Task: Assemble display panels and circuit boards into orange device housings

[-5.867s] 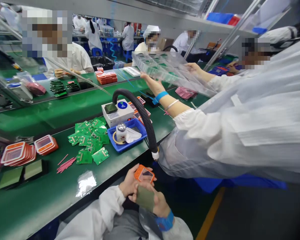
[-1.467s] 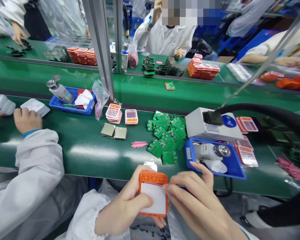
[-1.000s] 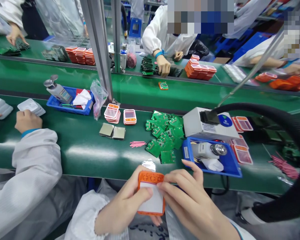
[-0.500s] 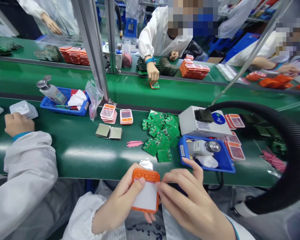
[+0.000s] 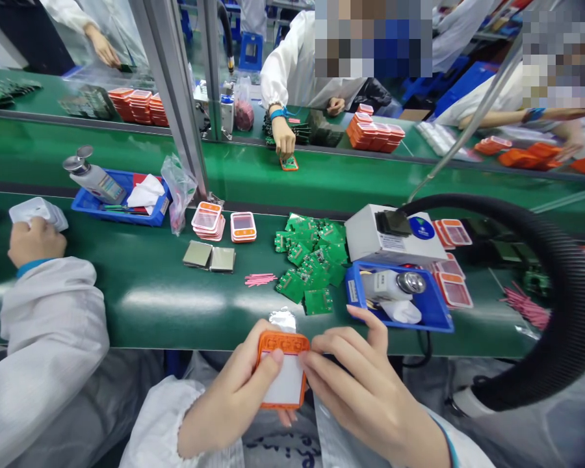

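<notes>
My left hand (image 5: 234, 390) grips an orange plastic casing (image 5: 286, 341) with a white panel set in it, its thumb lying across the front. At the casing's upper right edge, my right hand (image 5: 365, 383) has thumb and fingertips pinched together against the rim. Whether something small sits between those fingertips is hidden. Just beyond the casing lies a crumpled silvery piece (image 5: 283, 319). Green circuit boards (image 5: 316, 260) are heaped past it on the bench, with thin pink strips (image 5: 260, 279) to their left.
Flat silvery squares (image 5: 209, 257) and stacked orange-white casings (image 5: 207, 220) stand left. A blue tray (image 5: 433, 305) with a pump bottle, a white box (image 5: 387, 237) and a black flexible hose (image 5: 565, 312) are right. A co-worker's hand (image 5: 36, 240) rests on white parts; others work across the conveyor.
My view has shifted slightly. Both hands stay at the casing, and my right fingertips have moved a little inward over its upper right edge.
</notes>
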A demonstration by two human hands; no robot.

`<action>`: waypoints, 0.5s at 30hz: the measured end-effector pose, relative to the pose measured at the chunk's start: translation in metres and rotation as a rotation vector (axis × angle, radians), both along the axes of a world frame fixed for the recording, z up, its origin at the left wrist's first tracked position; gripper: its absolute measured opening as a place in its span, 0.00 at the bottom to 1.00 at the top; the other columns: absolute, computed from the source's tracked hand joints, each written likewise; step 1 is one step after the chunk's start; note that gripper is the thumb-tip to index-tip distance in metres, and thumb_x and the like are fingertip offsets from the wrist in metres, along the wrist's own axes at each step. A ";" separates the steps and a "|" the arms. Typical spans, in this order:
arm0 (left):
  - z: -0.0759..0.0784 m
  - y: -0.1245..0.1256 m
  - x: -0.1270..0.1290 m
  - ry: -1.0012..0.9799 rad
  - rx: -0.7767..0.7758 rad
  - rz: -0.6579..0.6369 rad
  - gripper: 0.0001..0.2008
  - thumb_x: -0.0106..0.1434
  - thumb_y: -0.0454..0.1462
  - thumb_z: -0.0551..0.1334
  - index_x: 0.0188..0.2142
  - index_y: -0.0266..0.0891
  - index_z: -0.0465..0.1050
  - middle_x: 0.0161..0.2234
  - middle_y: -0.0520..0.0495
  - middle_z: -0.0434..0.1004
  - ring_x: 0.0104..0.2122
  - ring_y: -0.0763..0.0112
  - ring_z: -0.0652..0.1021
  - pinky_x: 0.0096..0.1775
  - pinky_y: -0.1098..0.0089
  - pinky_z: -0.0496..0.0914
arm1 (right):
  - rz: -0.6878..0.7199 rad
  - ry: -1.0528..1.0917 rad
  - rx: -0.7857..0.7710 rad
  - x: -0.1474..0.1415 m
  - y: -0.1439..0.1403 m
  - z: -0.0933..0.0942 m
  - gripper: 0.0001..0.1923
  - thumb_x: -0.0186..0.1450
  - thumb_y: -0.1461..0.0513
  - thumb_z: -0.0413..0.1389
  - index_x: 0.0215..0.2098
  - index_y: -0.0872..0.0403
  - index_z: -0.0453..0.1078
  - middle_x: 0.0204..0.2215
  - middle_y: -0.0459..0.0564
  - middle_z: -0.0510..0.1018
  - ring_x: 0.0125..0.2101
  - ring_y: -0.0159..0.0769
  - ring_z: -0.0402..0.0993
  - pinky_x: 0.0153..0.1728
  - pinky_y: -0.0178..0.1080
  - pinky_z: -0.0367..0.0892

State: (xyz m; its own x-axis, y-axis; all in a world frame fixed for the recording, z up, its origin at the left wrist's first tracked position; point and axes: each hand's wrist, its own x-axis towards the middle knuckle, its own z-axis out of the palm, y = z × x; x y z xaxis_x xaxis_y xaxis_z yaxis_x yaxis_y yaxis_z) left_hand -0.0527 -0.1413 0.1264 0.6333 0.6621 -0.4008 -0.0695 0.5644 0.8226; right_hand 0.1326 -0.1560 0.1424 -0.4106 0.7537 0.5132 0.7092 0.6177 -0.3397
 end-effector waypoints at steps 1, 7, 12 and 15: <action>0.000 0.000 0.000 -0.001 0.003 0.002 0.13 0.67 0.48 0.50 0.42 0.42 0.60 0.26 0.53 0.73 0.23 0.73 0.76 0.29 0.71 0.74 | -0.007 -0.013 0.010 0.000 -0.001 -0.001 0.05 0.64 0.71 0.53 0.34 0.58 0.70 0.28 0.48 0.74 0.32 0.32 0.69 0.56 0.56 0.52; -0.003 0.002 0.003 -0.020 -0.014 0.063 0.11 0.67 0.47 0.51 0.41 0.43 0.60 0.26 0.54 0.73 0.23 0.74 0.76 0.27 0.72 0.74 | -0.071 -0.090 0.064 -0.004 -0.004 -0.005 0.06 0.64 0.70 0.54 0.35 0.58 0.72 0.31 0.49 0.77 0.33 0.33 0.71 0.58 0.57 0.49; -0.009 0.006 0.005 -0.030 -0.057 0.109 0.13 0.66 0.48 0.53 0.41 0.42 0.59 0.26 0.53 0.73 0.21 0.73 0.77 0.24 0.72 0.74 | -0.174 -0.113 0.182 -0.009 -0.004 -0.016 0.06 0.65 0.62 0.57 0.37 0.56 0.74 0.32 0.49 0.80 0.34 0.35 0.71 0.61 0.54 0.45; -0.022 0.010 0.006 -0.023 -0.082 0.150 0.13 0.66 0.48 0.53 0.40 0.42 0.58 0.24 0.55 0.73 0.18 0.72 0.76 0.20 0.73 0.73 | -0.197 -0.145 0.140 -0.011 -0.004 -0.030 0.12 0.68 0.58 0.53 0.38 0.56 0.75 0.35 0.52 0.81 0.37 0.37 0.72 0.61 0.54 0.42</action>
